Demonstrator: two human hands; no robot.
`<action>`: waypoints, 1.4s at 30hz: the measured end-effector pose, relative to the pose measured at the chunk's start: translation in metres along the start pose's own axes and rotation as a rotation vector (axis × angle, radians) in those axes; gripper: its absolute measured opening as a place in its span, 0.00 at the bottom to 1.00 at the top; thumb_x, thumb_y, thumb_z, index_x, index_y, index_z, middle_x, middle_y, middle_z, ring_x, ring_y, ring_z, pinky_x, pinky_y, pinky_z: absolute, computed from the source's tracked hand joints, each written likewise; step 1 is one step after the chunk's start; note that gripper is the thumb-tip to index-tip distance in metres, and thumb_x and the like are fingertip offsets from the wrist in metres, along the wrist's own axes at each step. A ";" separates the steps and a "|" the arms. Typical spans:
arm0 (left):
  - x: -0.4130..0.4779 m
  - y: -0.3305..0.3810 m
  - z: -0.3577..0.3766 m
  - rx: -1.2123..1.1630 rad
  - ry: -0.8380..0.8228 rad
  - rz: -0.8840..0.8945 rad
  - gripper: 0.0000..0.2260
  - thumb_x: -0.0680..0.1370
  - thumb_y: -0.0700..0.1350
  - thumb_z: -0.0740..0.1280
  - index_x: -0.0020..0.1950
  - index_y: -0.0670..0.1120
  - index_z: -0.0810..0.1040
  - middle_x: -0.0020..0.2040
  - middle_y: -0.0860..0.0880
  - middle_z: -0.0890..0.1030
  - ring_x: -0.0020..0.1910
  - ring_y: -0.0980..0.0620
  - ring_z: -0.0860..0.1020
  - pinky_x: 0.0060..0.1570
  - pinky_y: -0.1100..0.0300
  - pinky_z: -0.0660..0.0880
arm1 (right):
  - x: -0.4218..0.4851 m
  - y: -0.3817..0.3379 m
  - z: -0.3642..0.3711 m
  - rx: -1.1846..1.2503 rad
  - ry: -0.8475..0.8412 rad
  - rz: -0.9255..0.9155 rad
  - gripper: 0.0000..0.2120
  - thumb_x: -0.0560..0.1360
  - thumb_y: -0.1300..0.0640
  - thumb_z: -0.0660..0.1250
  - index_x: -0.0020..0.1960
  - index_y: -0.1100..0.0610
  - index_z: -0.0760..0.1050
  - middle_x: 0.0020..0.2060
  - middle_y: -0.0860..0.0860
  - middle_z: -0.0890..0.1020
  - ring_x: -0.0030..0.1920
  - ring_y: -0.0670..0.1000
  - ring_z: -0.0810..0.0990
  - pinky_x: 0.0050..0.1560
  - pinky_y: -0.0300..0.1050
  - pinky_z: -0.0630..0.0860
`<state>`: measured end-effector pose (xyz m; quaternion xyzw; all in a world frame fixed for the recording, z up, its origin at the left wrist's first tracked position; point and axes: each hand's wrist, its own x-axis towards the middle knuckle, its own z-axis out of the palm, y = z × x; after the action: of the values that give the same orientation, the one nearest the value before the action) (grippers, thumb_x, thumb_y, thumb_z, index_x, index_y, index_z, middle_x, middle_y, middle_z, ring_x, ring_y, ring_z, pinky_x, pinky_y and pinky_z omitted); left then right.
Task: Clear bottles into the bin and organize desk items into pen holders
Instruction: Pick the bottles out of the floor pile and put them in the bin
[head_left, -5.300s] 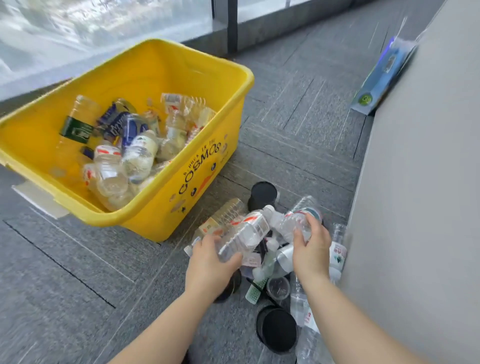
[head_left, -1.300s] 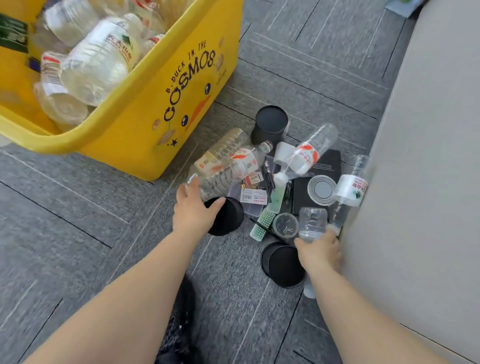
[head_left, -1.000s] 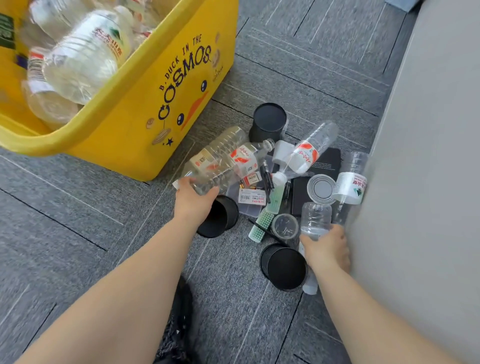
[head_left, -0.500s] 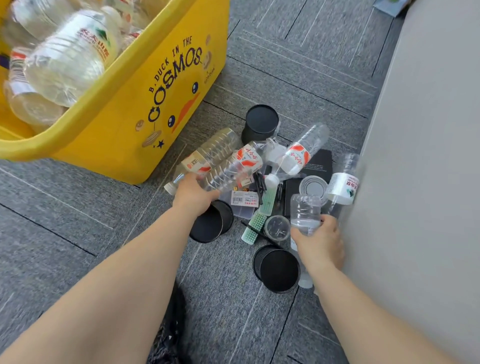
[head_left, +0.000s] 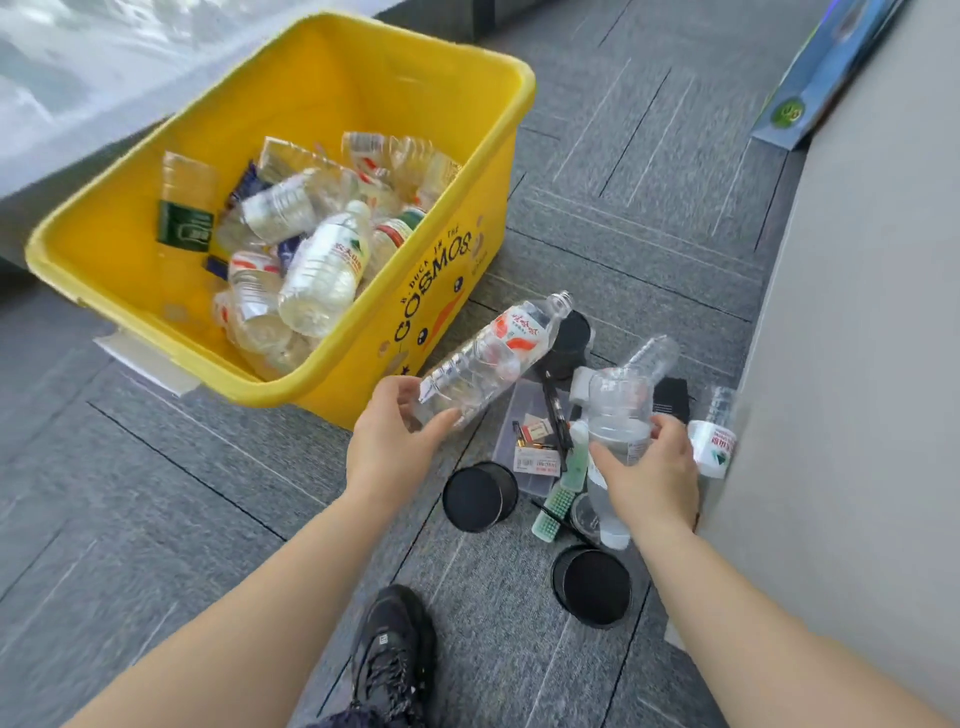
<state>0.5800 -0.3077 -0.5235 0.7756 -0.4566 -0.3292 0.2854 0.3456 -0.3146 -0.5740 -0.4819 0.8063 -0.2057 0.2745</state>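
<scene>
Left hand (head_left: 397, 441): now lifting a red-labelled clear bottle (head_left: 493, 364) off the floor pile, fingers closed round its base.
Right hand (head_left: 649, 478): raising a clear water bottle (head_left: 618, 415), fingers wrapped round its body.
Yellow bin (head_left: 457, 291): standing just beside, part-filled.
Black pen holders (head_left: 480, 496): still lying empty; sorting pending.

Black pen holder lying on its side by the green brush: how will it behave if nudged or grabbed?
The black pen holder is a cylinder lying on its side on the carpet, so a nudge would probably roll it, though the pile may slow it. It looks empty, so likely light. Its walls look rigid, so a rim pinch should hold.
</scene>
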 end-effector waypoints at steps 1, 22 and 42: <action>-0.002 0.012 -0.017 -0.049 0.041 0.006 0.21 0.72 0.53 0.73 0.60 0.52 0.70 0.53 0.57 0.74 0.53 0.55 0.76 0.52 0.55 0.75 | -0.001 -0.020 -0.007 0.050 0.016 -0.012 0.31 0.67 0.45 0.74 0.64 0.54 0.65 0.61 0.52 0.74 0.60 0.56 0.73 0.57 0.54 0.73; -0.004 0.035 -0.135 0.130 0.192 0.034 0.20 0.77 0.49 0.66 0.69 0.46 0.71 0.68 0.48 0.71 0.67 0.50 0.69 0.62 0.54 0.67 | 0.009 -0.126 -0.025 0.184 -0.426 0.130 0.24 0.76 0.53 0.65 0.68 0.64 0.69 0.66 0.60 0.73 0.65 0.60 0.72 0.63 0.51 0.68; 0.067 -0.081 0.075 0.426 -0.309 -0.001 0.31 0.76 0.55 0.65 0.76 0.50 0.58 0.77 0.49 0.58 0.75 0.45 0.58 0.69 0.47 0.64 | 0.055 0.081 0.027 -0.150 -0.062 0.371 0.43 0.70 0.45 0.71 0.77 0.55 0.52 0.76 0.53 0.57 0.74 0.60 0.58 0.70 0.54 0.61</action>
<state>0.5890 -0.3442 -0.6473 0.7590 -0.5534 -0.3404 0.0424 0.2880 -0.3285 -0.6559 -0.3502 0.8854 -0.0760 0.2960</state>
